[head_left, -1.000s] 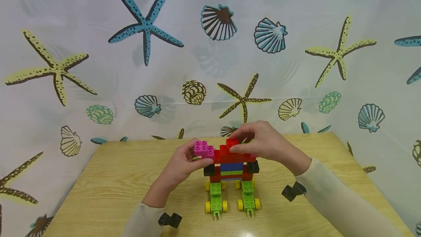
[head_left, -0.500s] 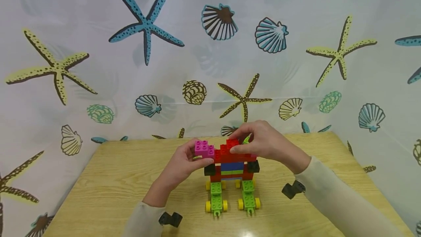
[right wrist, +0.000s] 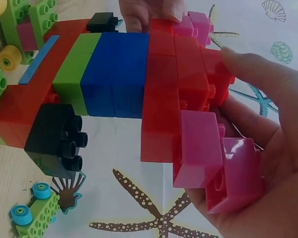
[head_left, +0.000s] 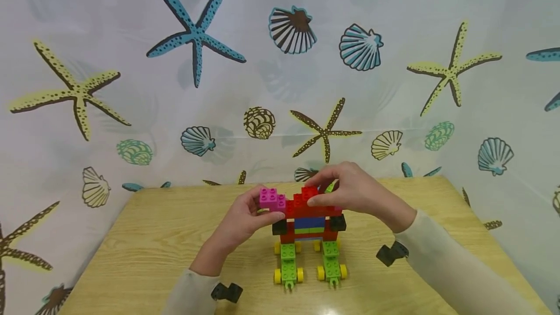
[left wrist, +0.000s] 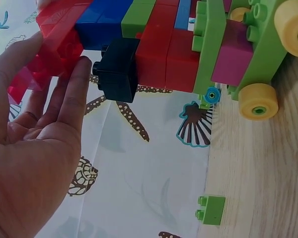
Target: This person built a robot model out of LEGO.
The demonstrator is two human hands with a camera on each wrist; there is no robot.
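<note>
A building-block model stands upright on two lime-green wheeled bases (head_left: 288,262) with yellow wheels. Blue blocks (head_left: 309,222) and lime ones form its middle, and a black block (head_left: 280,227) juts out on either side. Across the top runs a red block beam (head_left: 323,212) with stepped pink blocks (head_left: 269,198) at its left end. My left hand (head_left: 240,218) grips that end, thumb in front, fingers behind. Between thumb and fingers my right hand (head_left: 350,191) pinches the topmost red block (head_left: 309,192). More pink blocks (right wrist: 201,148) lie near the right palm in the right wrist view.
The model is on a wooden table (head_left: 162,237), backed by a sheet with starfish and shells (head_left: 323,132). Behind it, a small lime block (left wrist: 214,210) shows in the left wrist view. A lime base with blue wheels (right wrist: 37,218) appears in the right wrist view.
Both hands keep their places on the model, and the model stays where it was. The head view shifts only very slightly.
</note>
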